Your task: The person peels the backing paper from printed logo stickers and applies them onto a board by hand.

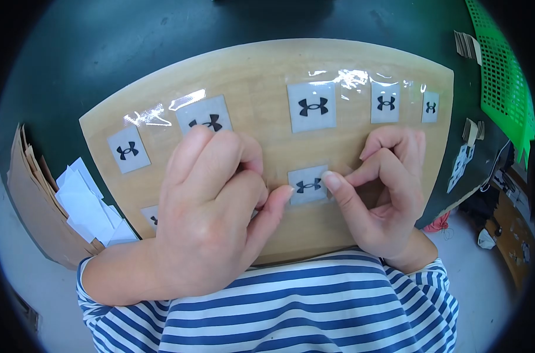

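A small pale label with a black logo point(308, 185) lies over the tan board point(267, 70), between my two hands. My left hand point(211, 194) is closed, with its thumb tip right at the label's left edge and its other fingers curled. My right hand point(388, 191) pinches at the label's upper right corner, thumb tip over the edge and index finger bent beside it. A larger logo label point(206, 112) shows partly behind my left hand, and a corner of another small label point(151, 216) sits beside my left wrist.
Clear glossy film point(353, 79) covers logo labels along the board's far side, among them a large square label point(312, 107) and a smaller label point(430, 107). A green perforated basket point(503, 76) stands at right. Cardboard point(38, 200) and white papers point(88, 203) lie at left.
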The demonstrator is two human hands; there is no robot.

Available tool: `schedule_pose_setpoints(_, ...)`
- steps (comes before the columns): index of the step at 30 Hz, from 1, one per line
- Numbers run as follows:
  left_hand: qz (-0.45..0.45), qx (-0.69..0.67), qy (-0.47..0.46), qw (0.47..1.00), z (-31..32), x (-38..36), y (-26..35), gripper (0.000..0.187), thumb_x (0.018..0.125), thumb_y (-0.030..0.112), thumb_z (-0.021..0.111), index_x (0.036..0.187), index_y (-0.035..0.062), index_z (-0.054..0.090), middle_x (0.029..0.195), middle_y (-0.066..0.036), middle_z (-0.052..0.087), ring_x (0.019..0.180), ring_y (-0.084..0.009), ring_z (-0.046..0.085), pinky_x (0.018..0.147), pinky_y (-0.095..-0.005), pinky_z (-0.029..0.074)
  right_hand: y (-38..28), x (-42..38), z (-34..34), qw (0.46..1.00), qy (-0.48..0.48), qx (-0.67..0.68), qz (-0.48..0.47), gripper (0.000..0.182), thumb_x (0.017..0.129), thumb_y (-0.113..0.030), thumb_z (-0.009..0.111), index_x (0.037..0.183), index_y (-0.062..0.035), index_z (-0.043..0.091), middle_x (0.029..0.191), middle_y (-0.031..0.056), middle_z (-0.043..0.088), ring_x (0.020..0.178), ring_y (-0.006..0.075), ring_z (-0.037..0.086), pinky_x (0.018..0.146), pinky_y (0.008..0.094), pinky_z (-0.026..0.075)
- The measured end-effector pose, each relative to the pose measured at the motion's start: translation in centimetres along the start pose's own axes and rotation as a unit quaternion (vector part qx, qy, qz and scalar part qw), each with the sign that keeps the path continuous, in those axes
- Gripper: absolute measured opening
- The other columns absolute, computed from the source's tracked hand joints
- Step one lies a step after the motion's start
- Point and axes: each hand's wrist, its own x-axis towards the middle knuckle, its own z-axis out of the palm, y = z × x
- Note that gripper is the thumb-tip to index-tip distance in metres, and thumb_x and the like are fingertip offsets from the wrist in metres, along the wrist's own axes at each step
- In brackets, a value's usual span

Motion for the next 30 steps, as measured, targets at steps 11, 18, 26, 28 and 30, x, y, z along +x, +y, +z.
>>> schedule_pose_setpoints(11,0.029,0.012,0.015,0.999,0.3,-0.1,-0.5,0.028,0.077,0.004,0.081,0.067,0.0082,0.055,0.093,-0.006,0.053,0.081,-0.0205,0.042,0.071,-0.029,0.038,0.2,0.0,0.4,1.0,0.018,-0.011,-0.012,0.025,0.082,-0.006,0.079,0.071,-0.0102,0.056,0.096,0.0061,0.048,0.093,0.0196,0.041,0.082,0.0276,0.036)
schedule_pose_setpoints(18,0.062,0.07,-0.015,0.996,-0.3,-0.3,-0.7,0.027,0.082,0.004,0.078,0.075,0.0097,0.052,0.097,-0.007,0.051,0.079,-0.021,0.04,0.071,-0.0301,0.039,1.0,-1.0,0.5,0.998,0.055,-0.038,-0.005,0.038,0.083,-0.006,0.079,0.065,-0.011,0.046,0.09,0.0045,0.048,0.087,0.0191,0.04,0.078,0.0277,0.037)
schedule_pose_setpoints(26,0.014,0.187,-0.028,0.982,0.6,-1.5,3.3,0.037,0.092,0.016,0.069,0.123,0.0014,0.056,0.132,-0.02,0.052,0.122,-0.0314,0.047,0.101,-0.0358,0.041,4.0,-3.5,-1.1,0.988,0.153,-0.026,-0.007,0.037,0.086,-0.007,0.073,0.061,-0.0083,0.045,0.079,0.0052,0.05,0.079,0.0214,0.043,0.075,0.0316,0.041)
schedule_pose_setpoints(28,0.118,0.302,0.001,0.946,3.5,-2.7,5.1,0.057,0.095,0.026,0.065,0.143,-0.0008,0.051,0.147,-0.026,0.049,0.143,-0.0358,0.04,0.117,-0.0409,0.035,3.2,-3.6,-0.7,0.986,0.154,-0.037,-0.043,0.034,0.09,-0.007,0.071,0.065,-0.0072,0.047,0.077,0.0049,0.049,0.079,0.021,0.044,0.076,0.0307,0.041)
schedule_pose_setpoints(30,0.128,0.289,-0.004,0.949,5.6,-3.1,5.8,0.062,0.096,0.033,0.062,0.147,0.001,0.047,0.151,-0.025,0.044,0.147,-0.0355,0.033,0.12,-0.0425,0.027,2.0,-4.1,-0.7,0.983,0.164,0.003,-0.08,0.025,0.09,-0.007,0.069,0.071,-0.0061,0.055,0.078,0.0069,0.054,0.08,0.0221,0.048,0.075,0.0331,0.042)
